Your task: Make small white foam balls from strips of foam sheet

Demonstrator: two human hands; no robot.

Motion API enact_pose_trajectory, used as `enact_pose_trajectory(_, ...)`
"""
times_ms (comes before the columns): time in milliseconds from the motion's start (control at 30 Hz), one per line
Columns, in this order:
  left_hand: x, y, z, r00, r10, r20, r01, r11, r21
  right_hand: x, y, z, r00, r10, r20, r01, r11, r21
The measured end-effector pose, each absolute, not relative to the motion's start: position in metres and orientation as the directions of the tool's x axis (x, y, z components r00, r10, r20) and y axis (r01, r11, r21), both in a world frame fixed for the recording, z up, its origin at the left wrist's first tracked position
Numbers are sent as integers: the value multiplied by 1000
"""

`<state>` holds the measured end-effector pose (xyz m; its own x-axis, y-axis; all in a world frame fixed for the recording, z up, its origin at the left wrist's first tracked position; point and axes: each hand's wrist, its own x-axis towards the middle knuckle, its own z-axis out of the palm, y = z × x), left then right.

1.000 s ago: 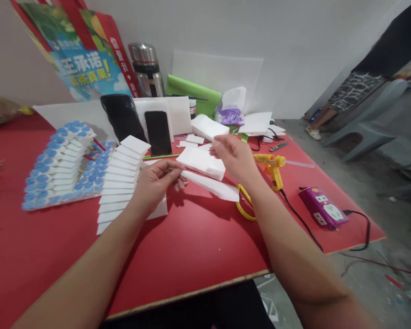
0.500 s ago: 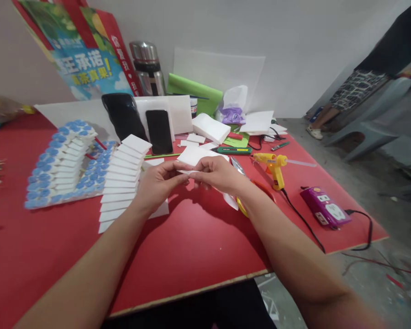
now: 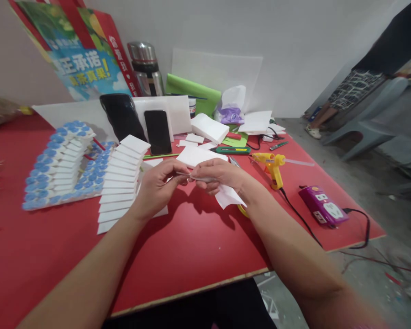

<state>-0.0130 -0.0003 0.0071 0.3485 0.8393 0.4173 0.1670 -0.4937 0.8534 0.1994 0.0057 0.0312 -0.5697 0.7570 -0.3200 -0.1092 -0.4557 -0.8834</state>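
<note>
A strip of white paper [image 3: 230,196] runs out from under my right hand [image 3: 216,176], whose fingers are closed on it. My left hand [image 3: 160,185] pinches the paper's other end, thumb against fingers, and the fingertips of both hands almost meet. Most of the paper between them is hidden by the fingers. Left of my left hand stands a stepped row of white folded pieces [image 3: 119,183]. Just beyond the hands lies a stack of white paper [image 3: 195,155]. Scissors with a yellow handle [image 3: 242,211] lie partly covered by my right wrist.
A yellow glue gun [image 3: 274,167] and a purple power strip [image 3: 324,205] with cords lie right. A blue-and-white model [image 3: 61,164] sits left. Behind are a phone [image 3: 158,131], a green cutter [image 3: 231,150], a thermos [image 3: 145,68] and tissues [image 3: 231,109]. A person stands far right.
My right hand has turned over and the paper's loose end now swings out below it, toward my wrist. My left hand keeps its pinch at nearly the same spot.
</note>
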Motion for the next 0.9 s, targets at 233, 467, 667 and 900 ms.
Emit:
enact_pose_trajectory(233, -13, 1, 5, 397, 727, 560, 229, -670, 706, 185, 4, 30, -524, 772, -360, -173, -510, -843)
enact_pose_trajectory(467, -12, 2, 3, 363, 834, 415, 154, -493, 856, 170, 0, 37, -355, 872, -338, -96, -393, -914)
enact_pose_trajectory(667, -11, 5, 3, 264, 964, 27, -204, 29, 978, 163, -5, 31, -127, 980, 155, 264, 184, -947)
enact_pose_trajectory(900, -15, 9, 1, 278, 959, 55, -91, -31, 995, 167, -13, 11, -178, 925, 336, 486, 380, -787)
